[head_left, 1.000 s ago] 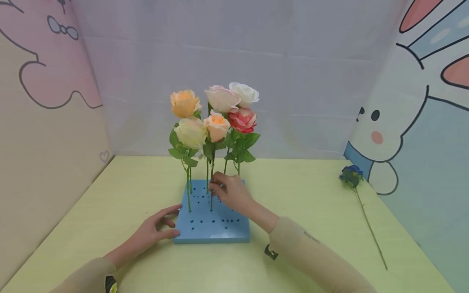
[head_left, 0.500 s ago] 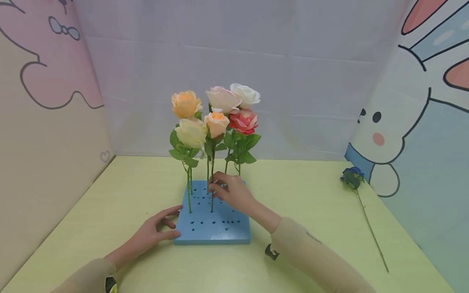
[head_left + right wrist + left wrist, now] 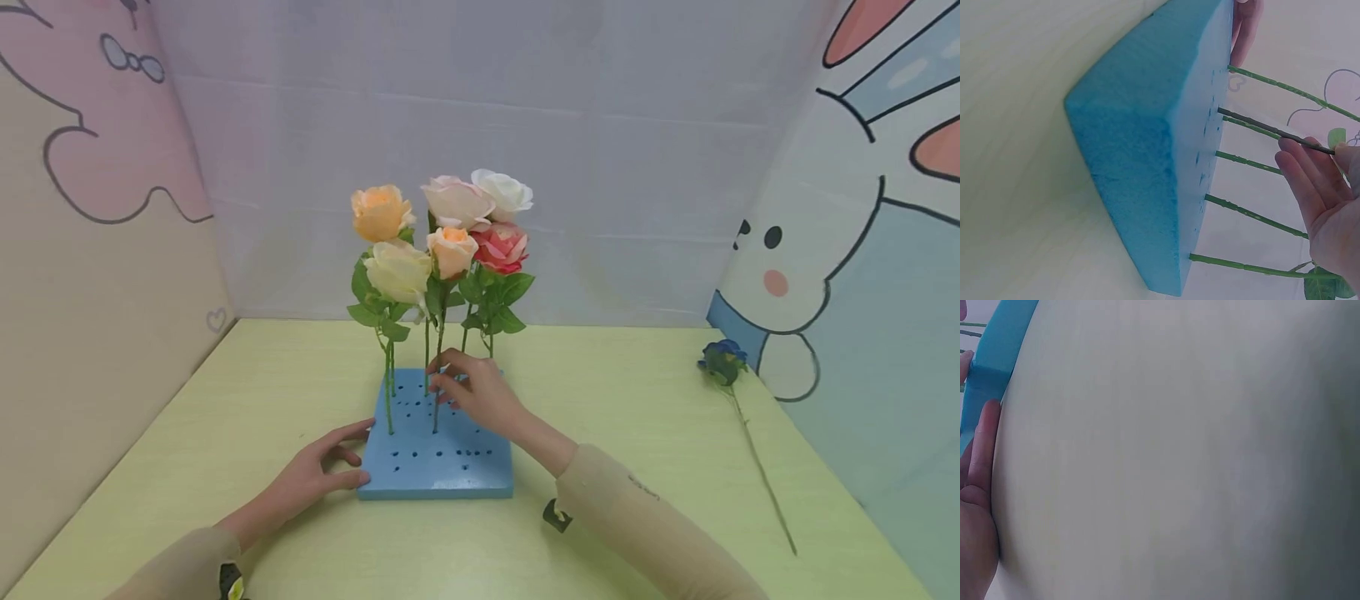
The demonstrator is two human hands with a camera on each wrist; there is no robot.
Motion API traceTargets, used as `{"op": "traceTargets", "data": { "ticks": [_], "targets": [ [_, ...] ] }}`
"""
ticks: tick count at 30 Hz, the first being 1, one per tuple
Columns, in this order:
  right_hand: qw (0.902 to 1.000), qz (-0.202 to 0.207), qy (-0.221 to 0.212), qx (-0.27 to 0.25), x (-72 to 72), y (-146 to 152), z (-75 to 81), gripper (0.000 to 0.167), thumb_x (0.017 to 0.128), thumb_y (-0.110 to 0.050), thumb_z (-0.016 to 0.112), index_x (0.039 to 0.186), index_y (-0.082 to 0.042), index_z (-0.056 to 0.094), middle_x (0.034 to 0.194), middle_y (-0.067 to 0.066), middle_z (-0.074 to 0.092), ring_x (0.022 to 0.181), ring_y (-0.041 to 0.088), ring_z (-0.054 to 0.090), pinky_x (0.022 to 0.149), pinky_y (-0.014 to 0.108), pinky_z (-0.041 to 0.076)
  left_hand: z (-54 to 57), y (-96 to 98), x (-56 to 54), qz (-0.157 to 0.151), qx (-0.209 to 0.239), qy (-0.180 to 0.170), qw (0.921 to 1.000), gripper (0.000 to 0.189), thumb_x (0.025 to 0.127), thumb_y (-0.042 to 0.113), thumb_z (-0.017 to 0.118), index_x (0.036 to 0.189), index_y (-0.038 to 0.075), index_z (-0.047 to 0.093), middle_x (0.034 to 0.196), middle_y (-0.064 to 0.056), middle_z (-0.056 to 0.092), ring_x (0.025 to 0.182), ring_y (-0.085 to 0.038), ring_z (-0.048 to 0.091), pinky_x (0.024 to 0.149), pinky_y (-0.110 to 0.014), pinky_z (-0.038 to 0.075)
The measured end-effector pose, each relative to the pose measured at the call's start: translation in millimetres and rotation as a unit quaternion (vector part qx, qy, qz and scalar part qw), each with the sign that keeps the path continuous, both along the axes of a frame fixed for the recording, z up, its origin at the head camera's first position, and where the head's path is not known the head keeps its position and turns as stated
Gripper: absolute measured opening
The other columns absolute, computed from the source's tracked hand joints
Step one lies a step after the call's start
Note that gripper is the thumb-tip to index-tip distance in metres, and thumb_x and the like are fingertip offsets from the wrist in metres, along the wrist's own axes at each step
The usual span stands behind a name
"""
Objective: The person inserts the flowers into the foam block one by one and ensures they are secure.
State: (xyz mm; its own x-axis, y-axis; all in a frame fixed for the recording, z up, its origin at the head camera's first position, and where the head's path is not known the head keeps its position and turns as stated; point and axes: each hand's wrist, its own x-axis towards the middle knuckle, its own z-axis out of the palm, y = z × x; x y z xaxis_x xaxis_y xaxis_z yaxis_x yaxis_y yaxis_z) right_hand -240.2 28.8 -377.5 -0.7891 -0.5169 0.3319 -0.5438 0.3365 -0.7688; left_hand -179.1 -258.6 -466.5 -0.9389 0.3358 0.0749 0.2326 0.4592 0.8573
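My right hand (image 3: 483, 396) pinches the dark stem of a peach rose (image 3: 453, 252) between thumb and fingers. The foot of that stem (image 3: 1254, 122) stands in a hole of the blue foam board (image 3: 450, 482), and the bloom rises near upright above it. Against the board's left edge rests my left hand (image 3: 318, 471), its thumb and index finger spread along the side; the left wrist view shows a finger (image 3: 986, 437) lying against the blue edge. Around the peach rose stand a cream rose (image 3: 399, 271), a yellow-orange rose (image 3: 381, 213) and a coral rose (image 3: 501, 247).
A pale pink rose (image 3: 456, 202) and a white rose (image 3: 504, 195) stand at the back of the board. A blue rose (image 3: 723, 362) lies on the pale yellow table (image 3: 615, 400) at the right. Several small holes dot the board's top.
The peach rose's bloom has shifted slightly right and its stem leans a little more to the right. The left hand stays at the board's edge.
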Motion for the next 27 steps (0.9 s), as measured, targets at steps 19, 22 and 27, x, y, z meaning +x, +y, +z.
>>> {"op": "traceTargets", "data": {
  "ticks": [19,22,27],
  "targets": [
    [0.9957,-0.053,0.075,0.013,6.2,47,8.3,0.032,0.096,-0.015,0.065,0.126,-0.011,0.058,0.112,0.009,0.074,0.101,0.02,0.072,0.079,0.029,0.058,-1.4,1.8,-3.1,0.0,-0.008,0.015,0.9999,0.074,0.084,0.025,0.078,0.149,0.017,0.044,0.14,-0.016,0.056,0.094,-0.002,0.059,0.079,-0.021,0.045],
    [0.9938,-0.068,0.088,-0.001,9.9,65,11.0,0.033,0.095,-0.014,0.066,0.127,-0.009,0.058,0.114,0.011,0.074,0.102,0.022,0.072,0.079,0.03,0.059,-2.3,1.2,-3.3,0.004,-0.015,0.012,0.9998,0.074,0.084,0.027,0.078,0.149,0.018,0.044,0.141,-0.015,0.056,0.095,-0.002,0.059,0.079,-0.021,0.044],
    [0.9876,-0.124,0.096,0.0,19.6,102,17.7,0.033,0.094,-0.016,0.067,0.126,-0.01,0.06,0.115,0.008,0.074,0.105,0.023,0.071,0.079,0.027,0.058,-2.5,0.5,-2.9,0.008,-0.02,0.001,0.9998,0.074,0.084,0.028,0.078,0.149,0.02,0.043,0.142,-0.014,0.056,0.095,-0.003,0.059,0.08,-0.021,0.043]
  ]
}}
